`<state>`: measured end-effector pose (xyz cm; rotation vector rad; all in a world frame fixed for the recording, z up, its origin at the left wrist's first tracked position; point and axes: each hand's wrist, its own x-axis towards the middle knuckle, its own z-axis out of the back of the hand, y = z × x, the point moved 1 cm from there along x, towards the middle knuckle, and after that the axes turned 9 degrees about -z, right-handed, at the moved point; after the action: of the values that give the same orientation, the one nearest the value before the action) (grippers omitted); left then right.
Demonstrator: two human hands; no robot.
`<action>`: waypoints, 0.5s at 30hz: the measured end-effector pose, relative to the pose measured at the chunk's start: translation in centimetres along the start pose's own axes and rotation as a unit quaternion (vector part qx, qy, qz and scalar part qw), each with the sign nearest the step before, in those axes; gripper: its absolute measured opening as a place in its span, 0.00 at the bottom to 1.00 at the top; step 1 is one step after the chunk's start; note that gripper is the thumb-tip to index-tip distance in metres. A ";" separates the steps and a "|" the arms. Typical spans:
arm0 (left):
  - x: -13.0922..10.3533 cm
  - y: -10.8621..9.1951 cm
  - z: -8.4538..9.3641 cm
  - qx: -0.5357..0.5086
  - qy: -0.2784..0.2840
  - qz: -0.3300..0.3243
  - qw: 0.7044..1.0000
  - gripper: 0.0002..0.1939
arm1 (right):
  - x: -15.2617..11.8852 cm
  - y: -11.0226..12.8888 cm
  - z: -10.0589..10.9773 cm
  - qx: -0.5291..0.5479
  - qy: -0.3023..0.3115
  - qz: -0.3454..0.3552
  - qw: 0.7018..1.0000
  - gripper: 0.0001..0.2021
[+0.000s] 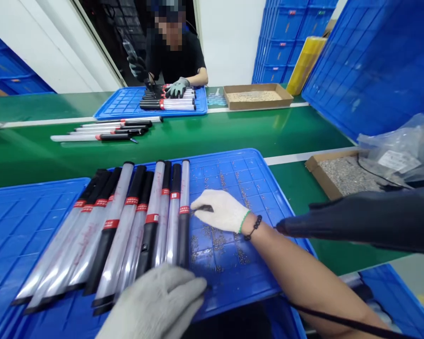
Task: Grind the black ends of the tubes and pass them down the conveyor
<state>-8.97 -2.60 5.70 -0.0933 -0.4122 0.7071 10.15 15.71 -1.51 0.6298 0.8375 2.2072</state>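
A row of clear tubes [127, 245] with black sections and red bands lies side by side across blue trays. My right hand [221, 210], in a white glove, has thumb and fingertips pinched beside the rightmost tube [184, 212]; what they hold is too small to name. Small loose metal pieces [219, 242], perhaps screws, are scattered on the blue tray [254, 278] beneath it. My left hand [159, 301], in a grey glove, is at the near ends of the tubes, its fingers bent together; a small dark tip shows past them, and the thumb is hidden.
A dark elongated tool [353, 221] with a narrow tip juts in from the right, above my right forearm. Beyond it stands a cardboard tray of small grey parts [349, 174]. Across the green bench [212, 134], a gloved co-worker [176, 56] handles similar tubes [173, 104].
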 end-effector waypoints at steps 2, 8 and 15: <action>2.8 2.1 1.6 0.071 -0.004 0.027 0.997 0.16 | -0.2 0.3 0.1 -0.008 0.005 -0.009 1.000 0.08; 8.0 7.1 4.2 0.291 -0.074 0.282 0.911 0.27 | -0.4 1.3 0.5 0.008 0.006 -0.028 1.000 0.10; 5.4 4.5 -2.2 0.257 0.086 0.323 0.907 0.36 | -0.5 0.8 0.3 -0.022 0.022 -0.006 0.999 0.11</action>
<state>-7.18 4.47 4.49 0.2180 0.0011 1.4331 10.26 14.98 -0.83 0.5553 0.8097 2.2303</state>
